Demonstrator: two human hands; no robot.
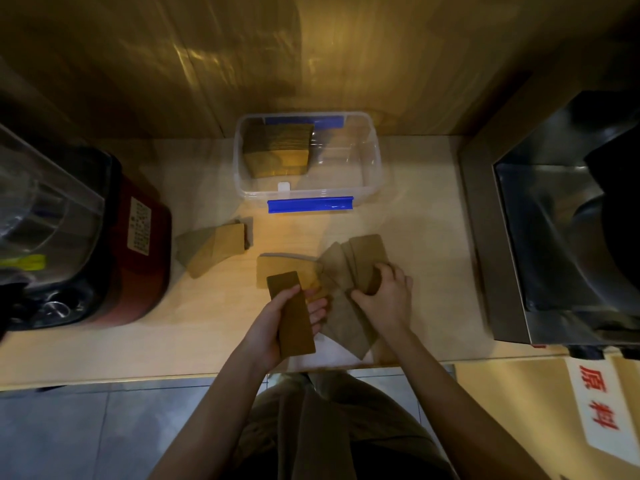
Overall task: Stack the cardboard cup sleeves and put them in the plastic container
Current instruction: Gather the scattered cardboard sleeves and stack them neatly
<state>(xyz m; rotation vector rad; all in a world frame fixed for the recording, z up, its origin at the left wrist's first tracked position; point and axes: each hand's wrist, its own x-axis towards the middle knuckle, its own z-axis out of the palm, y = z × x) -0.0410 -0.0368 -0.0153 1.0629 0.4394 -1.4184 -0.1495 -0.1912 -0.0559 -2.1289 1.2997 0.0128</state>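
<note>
My left hand holds a small stack of flat brown cup sleeves upright above the counter's front edge. My right hand grips one sleeve in a fanned pile of loose sleeves lying on the counter. Another sleeve lies flat just beyond the left hand. A separate small pile of sleeves rests further left. The clear plastic container with blue clips stands open at the back, and a stack of sleeves fills its left side.
A red and black blender base with a clear jar stands at the left. A steel sink borders the counter on the right. A wooden wall panel rises behind the container. A sign with red characters hangs at lower right.
</note>
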